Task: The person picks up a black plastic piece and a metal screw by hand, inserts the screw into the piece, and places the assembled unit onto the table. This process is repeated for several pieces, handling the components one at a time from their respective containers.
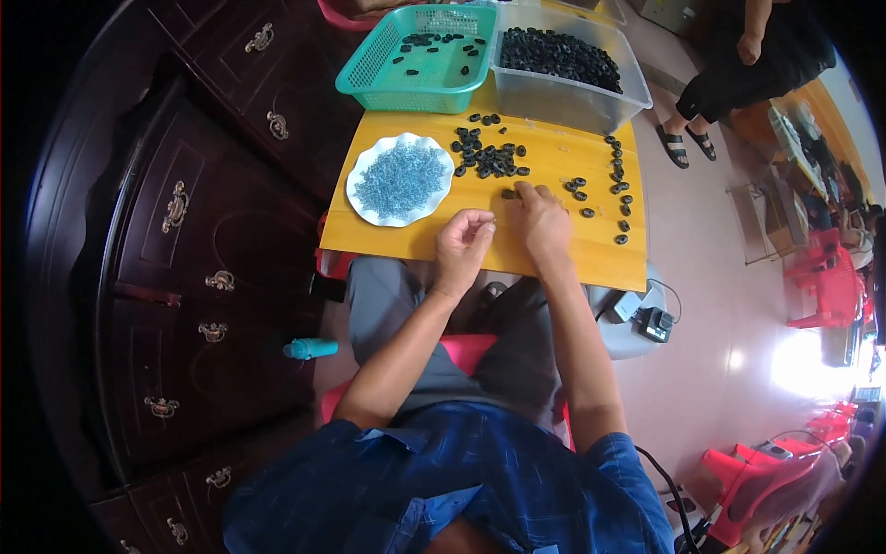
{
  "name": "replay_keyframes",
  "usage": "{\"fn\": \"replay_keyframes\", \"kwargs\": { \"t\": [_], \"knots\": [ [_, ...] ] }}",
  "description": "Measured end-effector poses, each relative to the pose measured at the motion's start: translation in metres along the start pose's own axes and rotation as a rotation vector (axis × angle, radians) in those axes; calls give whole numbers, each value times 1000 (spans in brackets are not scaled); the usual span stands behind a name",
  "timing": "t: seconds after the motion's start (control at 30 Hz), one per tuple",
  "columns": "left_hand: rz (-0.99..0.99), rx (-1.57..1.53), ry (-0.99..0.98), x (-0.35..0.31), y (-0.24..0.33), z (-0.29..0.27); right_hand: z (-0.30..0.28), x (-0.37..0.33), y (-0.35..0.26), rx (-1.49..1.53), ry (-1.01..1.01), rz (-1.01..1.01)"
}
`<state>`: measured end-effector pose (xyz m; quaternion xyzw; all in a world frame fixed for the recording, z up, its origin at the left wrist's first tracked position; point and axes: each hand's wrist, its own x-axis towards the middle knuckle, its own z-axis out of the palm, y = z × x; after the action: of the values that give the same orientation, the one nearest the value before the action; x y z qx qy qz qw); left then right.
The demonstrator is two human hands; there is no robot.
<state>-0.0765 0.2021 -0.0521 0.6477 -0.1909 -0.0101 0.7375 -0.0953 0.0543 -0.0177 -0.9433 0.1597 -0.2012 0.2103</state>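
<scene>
Right hand (546,220): curls narrow at black part (508,194), its 10 o'clock; cannot tell if gripping | Left hand (464,242): pinches narrow, contents unclear | White plate (448,175), blue pieces (402,181): left hand's 10 o'clock

on the yellow rectangular wooden table (406,240), taken from its middle, the white round scalloped plate (394,221) sits at nine o'clock, with tiny pale-blue pieces (401,180) in it. the green perforated plastic basket (406,100) stands at eleven o'clock, the clear rectangular plastic bin (572,107) beside it at one. small black oval pieces (484,172) lie in both, gathered at twelve and lined up at three.
</scene>
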Motion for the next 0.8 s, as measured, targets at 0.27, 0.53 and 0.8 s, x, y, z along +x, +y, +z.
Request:
{"fn": "replay_keyframes", "kwargs": {
  "t": [0.27, 0.53, 0.8],
  "knots": [
    [-50, 19, -28, 2, 3, -12, 17, 15, -7, -119, -87, -33],
    [-141, -103, -39, 6, 17, -10, -24, -42, 2, 528, -31, 26],
    [-125, -35, -204, -7, 54, 4, -47, -76, 1, 1188, -233, 326]
  ]
}}
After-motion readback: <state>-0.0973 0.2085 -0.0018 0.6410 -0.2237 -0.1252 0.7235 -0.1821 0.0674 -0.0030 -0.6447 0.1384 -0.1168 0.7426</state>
